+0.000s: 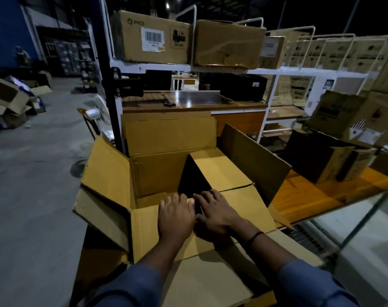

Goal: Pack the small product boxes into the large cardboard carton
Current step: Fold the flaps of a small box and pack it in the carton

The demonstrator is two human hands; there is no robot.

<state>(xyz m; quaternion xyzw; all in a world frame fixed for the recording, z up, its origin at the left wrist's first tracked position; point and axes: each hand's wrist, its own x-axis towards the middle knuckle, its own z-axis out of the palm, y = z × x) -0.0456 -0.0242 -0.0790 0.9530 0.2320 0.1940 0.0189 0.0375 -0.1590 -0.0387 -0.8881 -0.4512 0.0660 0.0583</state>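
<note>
1. Large carton (157,173) stands open directly in front of the person, beside the left end of a wooden surface (321,196). Left flap (106,173), far flap (168,131) and right flap (255,156) are turned up and outward.
2. Near flap (244,209) is folded inward over the opening, roughly level. A second cardboard panel (219,169) lies beyond it inside the carton, slanting up toward the far wall.
3. A dark triangular gap (193,180) shows between panel and carton wall. Whether small product boxes lie in it or under the panels cannot be told.
4. Left hand (175,216): palm down on the near flap, fingers straight, tips at the flap's edge. Grip released, grasping nothing.
5. Right hand (217,214): palm down on the same flap, just beside the left hand, fingers spread with tips at the rim of the gap. Grip released. A dark band (256,235) circles the wrist.
6. Both forearms are in blue sleeves (133,284).
7. Behind the carton is a white-framed rack (166,67). Its top shelf carries a barcode-labelled carton (153,38) and a plain carton (228,45) just beside it.
8. On the surface, right of the large carton and apart from it, stands another open box (330,160).
9. Concrete floor (33,173) lies to the left, with a heap of collapsed cartons (9,100) at the far left.
</note>
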